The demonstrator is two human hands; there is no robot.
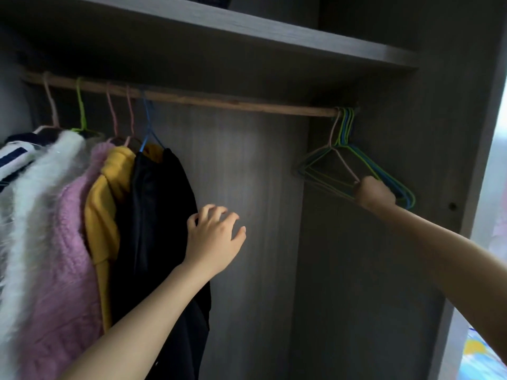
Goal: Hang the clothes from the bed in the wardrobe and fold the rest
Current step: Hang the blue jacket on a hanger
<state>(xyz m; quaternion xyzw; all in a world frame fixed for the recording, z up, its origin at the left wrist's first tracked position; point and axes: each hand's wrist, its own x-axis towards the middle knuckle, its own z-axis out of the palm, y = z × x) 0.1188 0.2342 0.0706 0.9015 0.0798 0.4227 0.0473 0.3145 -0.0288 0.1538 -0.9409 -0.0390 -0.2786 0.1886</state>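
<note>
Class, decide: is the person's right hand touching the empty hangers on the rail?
Touching. The head view shows the right hand curled round the lower bars of the empty hangers.

I have one view: head cam, wide-angle, close in, facing into the wardrobe [247, 187] and tilted slightly up. Shelf [247, 31] underside fills the top edge, rail [219, 101] crosses the upper third. Left hand [212, 237] reaches in from the bottom edge, right hand [375, 194] from the right edge, at the hangers [346, 127].
</note>
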